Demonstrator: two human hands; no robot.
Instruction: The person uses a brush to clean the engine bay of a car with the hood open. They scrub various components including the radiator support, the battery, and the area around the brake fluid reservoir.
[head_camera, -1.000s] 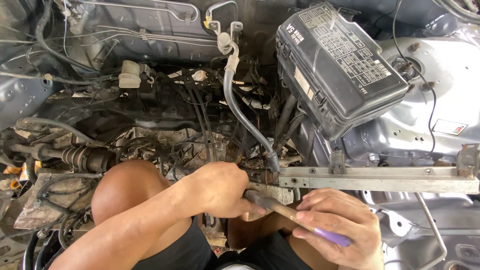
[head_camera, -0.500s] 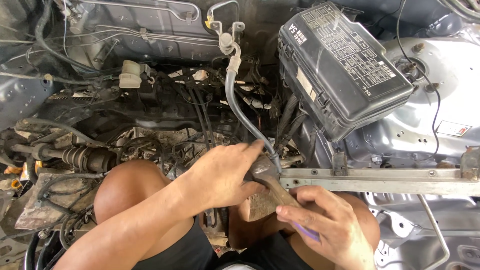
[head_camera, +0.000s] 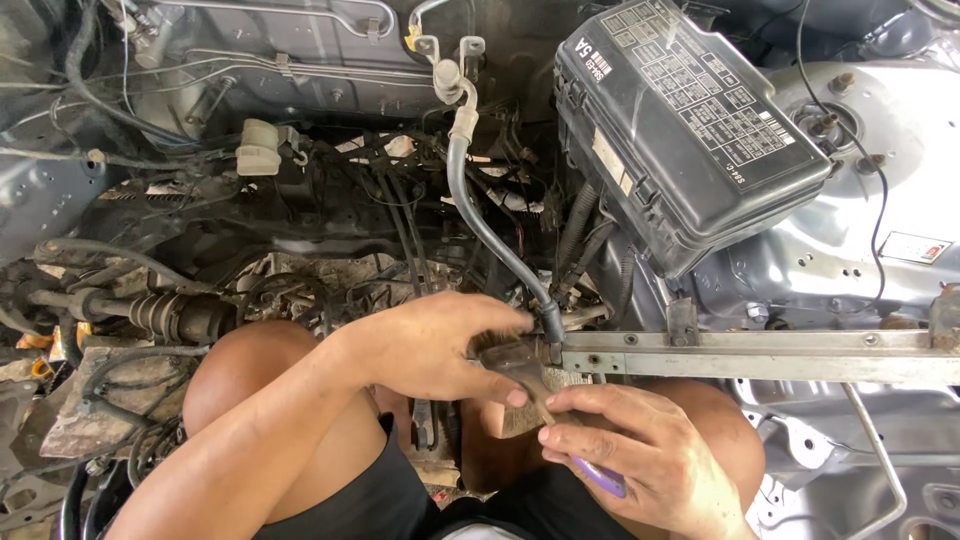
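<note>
Two hands (head_camera: 440, 345), one brush (head_camera: 520, 375), one black fuse box (head_camera: 690, 130), one hose (head_camera: 490, 235).

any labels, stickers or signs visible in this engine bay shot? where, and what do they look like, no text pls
Lid diagram: on the black fuse box, upper right; pale grid of small cells.
Side sticker: on the box's left wall; pale rectangle.
Body sticker: on the grey panel, far right; white rectangle with red mark.
No screens or packages.

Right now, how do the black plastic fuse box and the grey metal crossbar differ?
The black plastic fuse box is bulky and tilted; the grey metal crossbar is thin, flat and level. The fuse box stands clear of both hands; the crossbar's end meets the brush they hold. Both lie right of the hose.
</note>
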